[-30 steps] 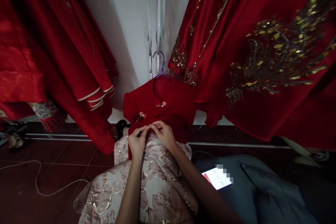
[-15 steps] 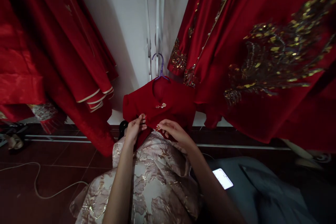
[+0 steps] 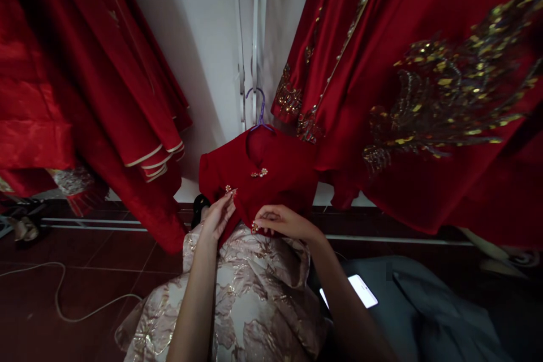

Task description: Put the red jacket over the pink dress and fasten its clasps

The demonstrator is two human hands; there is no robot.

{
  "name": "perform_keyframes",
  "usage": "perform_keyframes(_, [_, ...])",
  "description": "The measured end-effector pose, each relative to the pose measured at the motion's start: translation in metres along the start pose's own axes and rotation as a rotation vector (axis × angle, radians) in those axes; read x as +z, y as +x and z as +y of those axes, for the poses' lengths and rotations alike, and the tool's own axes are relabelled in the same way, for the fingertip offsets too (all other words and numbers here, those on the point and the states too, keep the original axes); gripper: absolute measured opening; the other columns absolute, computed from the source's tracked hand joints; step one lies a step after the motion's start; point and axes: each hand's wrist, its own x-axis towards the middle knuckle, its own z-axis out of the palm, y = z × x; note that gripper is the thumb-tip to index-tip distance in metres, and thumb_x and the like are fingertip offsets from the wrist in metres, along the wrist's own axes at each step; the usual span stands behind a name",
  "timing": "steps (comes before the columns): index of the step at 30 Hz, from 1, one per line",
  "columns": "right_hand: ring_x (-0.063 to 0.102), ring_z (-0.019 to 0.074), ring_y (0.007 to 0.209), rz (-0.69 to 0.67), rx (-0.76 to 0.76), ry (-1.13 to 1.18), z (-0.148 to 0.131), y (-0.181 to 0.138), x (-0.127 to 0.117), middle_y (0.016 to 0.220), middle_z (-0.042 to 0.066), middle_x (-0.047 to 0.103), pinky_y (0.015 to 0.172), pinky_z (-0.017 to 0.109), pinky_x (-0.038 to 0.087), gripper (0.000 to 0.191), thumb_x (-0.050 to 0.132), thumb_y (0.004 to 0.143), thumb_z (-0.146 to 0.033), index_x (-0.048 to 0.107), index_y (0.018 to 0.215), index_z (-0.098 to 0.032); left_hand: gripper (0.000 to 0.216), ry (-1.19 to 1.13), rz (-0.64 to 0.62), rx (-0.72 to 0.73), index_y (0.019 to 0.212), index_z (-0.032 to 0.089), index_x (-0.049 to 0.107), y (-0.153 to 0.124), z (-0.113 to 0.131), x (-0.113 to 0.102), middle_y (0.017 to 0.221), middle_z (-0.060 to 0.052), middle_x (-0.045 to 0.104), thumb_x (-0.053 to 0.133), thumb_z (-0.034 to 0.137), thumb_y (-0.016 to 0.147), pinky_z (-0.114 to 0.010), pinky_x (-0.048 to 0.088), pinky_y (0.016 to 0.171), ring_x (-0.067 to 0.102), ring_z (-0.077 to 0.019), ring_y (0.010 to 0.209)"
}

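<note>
A red jacket (image 3: 284,153) hangs by a purple hanger (image 3: 262,110), its front parted over the pale floral fabric. My left hand (image 3: 218,216) pinches one front edge just below a small jeweled clasp (image 3: 229,188). At the other front edge, my right hand (image 3: 286,220) closes thumb and fingertips on a second jeweled clasp (image 3: 255,227). A further clasp (image 3: 259,173) sits higher on the chest, untouched. The fingers partly cover what they grip.
Red garments (image 3: 127,85) hang at left, and a red dress with gold sequins (image 3: 449,90) at right. Pale floral fabric (image 3: 237,294) spreads below my arms. A lit phone (image 3: 362,291) lies on grey-blue cloth (image 3: 407,305). A cable (image 3: 63,300) crosses the tiled floor.
My right hand has shifted slightly down with the clasp, its wrist bent more. The left hand has moved slightly, and more of its clasp shows above the fingers.
</note>
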Motion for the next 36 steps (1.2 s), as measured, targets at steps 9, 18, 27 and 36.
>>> perform_keyframes(9, [0.059, 0.012, 0.069, -0.015, 0.022, -0.007, 0.008, 0.007, 0.011, 0.077, 0.002, 0.066, 0.064, 0.023, 0.046, 0.024, 0.061, 0.077, -0.038, 0.063, 0.084, -0.015, 0.028, 0.193, 0.172, 0.087, 0.089, 0.013, 0.069, 0.005, -0.01, 0.011, 0.077, -0.006, 0.07, 0.066, 0.032, 0.069, -0.023, 0.049, 0.063, 0.063, -0.0123, 0.066])
perform_keyframes(18, [0.059, 0.0115, 0.065, -0.068, 0.047, 0.011, 0.012, 0.009, 0.009, 0.074, 0.002, 0.066, 0.06, 0.022, 0.046, 0.02, 0.061, 0.077, -0.034, 0.065, 0.082, -0.015, 0.03, 1.245, 0.127, 0.891, 0.07, 0.02, 0.066, 0.003, 0.027, 0.057, 0.067, -0.002, 0.058, 0.056, 0.047, 0.078, -0.024, 0.037, 0.061, 0.052, -0.0152, 0.067])
perform_keyframes(27, [0.056, 0.0098, 0.061, -0.072, 0.061, 0.011, 0.017, 0.006, 0.003, 0.072, 0.001, 0.064, 0.055, 0.02, 0.045, 0.016, 0.06, 0.077, -0.031, 0.064, 0.083, -0.016, 0.017, 1.737, -0.213, 1.181, 0.08, 0.02, 0.063, 0.042, 0.046, 0.092, 0.085, -0.009, 0.053, 0.058, 0.037, 0.08, -0.034, 0.04, 0.075, 0.048, -0.0242, 0.088])
perform_keyframes(36, [0.055, 0.0101, 0.064, -0.05, 0.052, -0.001, 0.017, 0.006, 0.006, 0.074, 0.001, 0.062, 0.06, 0.022, 0.045, 0.015, 0.059, 0.079, -0.029, 0.061, 0.085, -0.016, 0.02, 1.894, -0.348, 1.141, 0.085, 0.019, 0.06, 0.038, 0.061, 0.099, 0.095, -0.012, 0.055, 0.051, 0.037, 0.083, -0.042, 0.034, 0.087, 0.048, -0.0263, 0.096])
